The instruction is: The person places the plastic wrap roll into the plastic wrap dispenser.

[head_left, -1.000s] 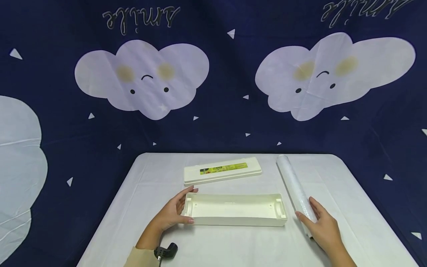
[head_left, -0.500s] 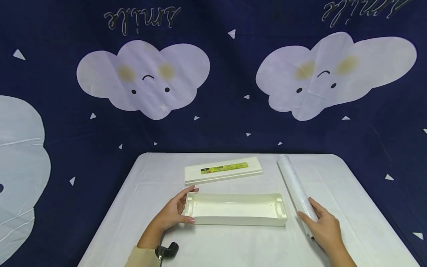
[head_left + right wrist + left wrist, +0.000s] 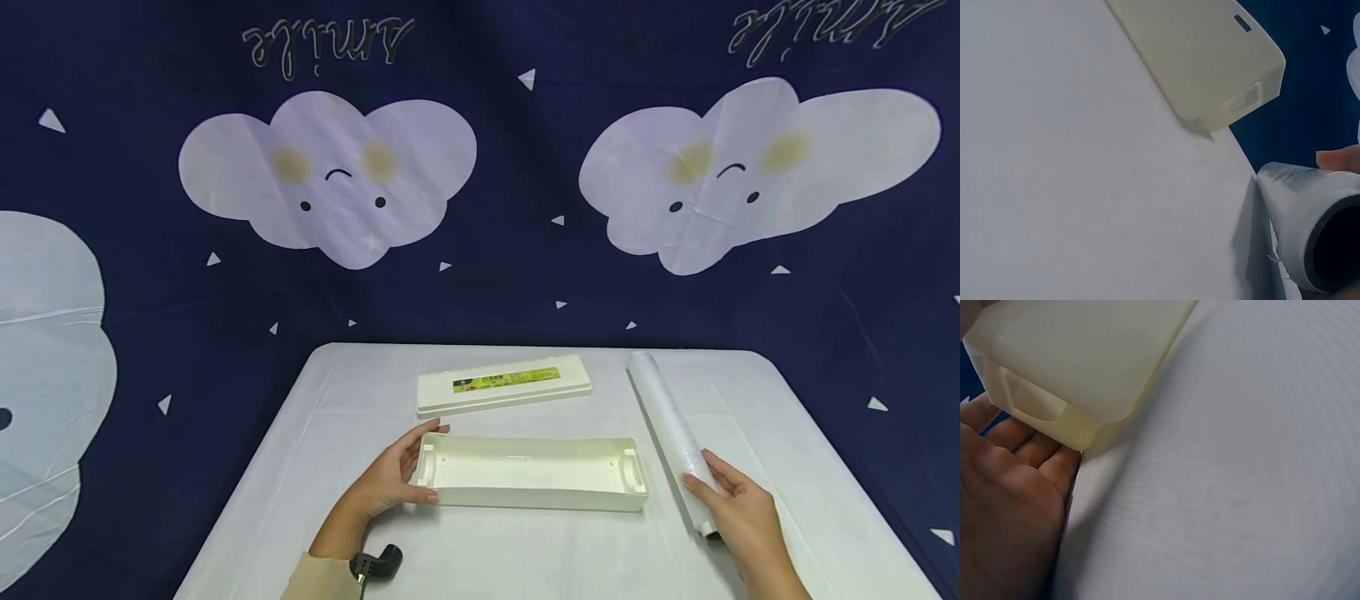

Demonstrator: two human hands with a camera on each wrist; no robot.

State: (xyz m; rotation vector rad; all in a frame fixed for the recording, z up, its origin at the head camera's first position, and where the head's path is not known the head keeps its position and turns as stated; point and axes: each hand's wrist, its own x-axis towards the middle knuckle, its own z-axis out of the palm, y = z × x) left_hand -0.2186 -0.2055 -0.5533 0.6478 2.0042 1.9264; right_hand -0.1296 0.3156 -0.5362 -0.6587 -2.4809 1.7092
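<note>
A long, open cream-white plastic box (image 3: 540,499) lies on the white table, its inside facing up. My left hand (image 3: 381,481) holds the box's left end, thumb on the front wall and fingers round the back corner. In the left wrist view, the fingers of that hand (image 3: 1007,481) sit against the end wall. On the right, my right hand (image 3: 744,510) grips the near part of a roll of cling film (image 3: 666,417), thumb on one side and fingers on the other. The right wrist view shows the roll's hollow dark core (image 3: 1341,247) and a shadow beneath it.
Behind the box lies a cream-white lid (image 3: 435,398) with a green and yellow label. A black device (image 3: 378,562) is strapped at the left wrist. The white table (image 3: 300,467) ends at a dark blue cloth (image 3: 525,250) printed with clouds.
My right hand has moved slightly right, taking the near end of the cling film roll with it, so more of the core end shows. The left hand and box stay in place.
</note>
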